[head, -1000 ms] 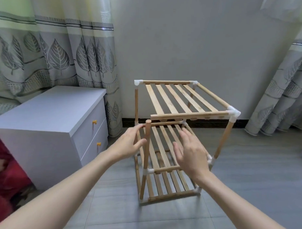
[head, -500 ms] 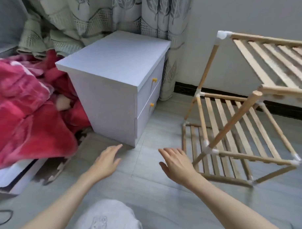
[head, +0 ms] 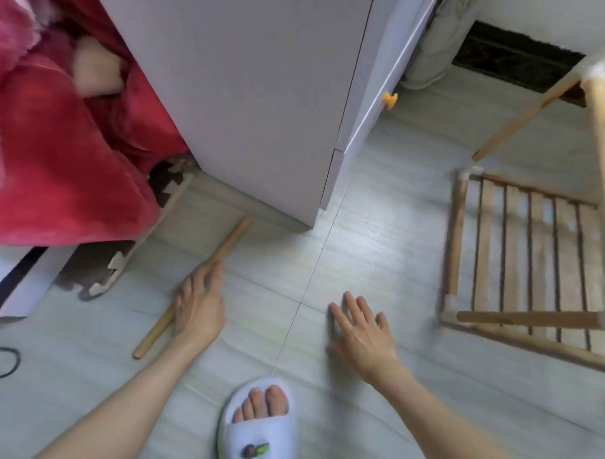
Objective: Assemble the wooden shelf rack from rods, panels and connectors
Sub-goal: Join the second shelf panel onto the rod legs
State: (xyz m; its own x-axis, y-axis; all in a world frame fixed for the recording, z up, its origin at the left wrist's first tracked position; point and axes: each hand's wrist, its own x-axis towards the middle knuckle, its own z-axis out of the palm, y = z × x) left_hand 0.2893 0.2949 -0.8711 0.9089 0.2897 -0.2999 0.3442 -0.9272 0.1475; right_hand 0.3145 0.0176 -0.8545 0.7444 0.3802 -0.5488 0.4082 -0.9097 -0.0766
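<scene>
A loose wooden rod (head: 192, 289) lies on the floor (head: 345, 251) under the relaxed left hand (head: 199, 303), well apart from the splayed, unladen right hand (head: 361, 331).

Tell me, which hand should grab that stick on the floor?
The left hand, probably. It already lies over the middle of the wooden rod on the floor, fingers reaching along it. The right hand is spread open over bare floor, nearer the shelf rack, away from the rod.
</scene>
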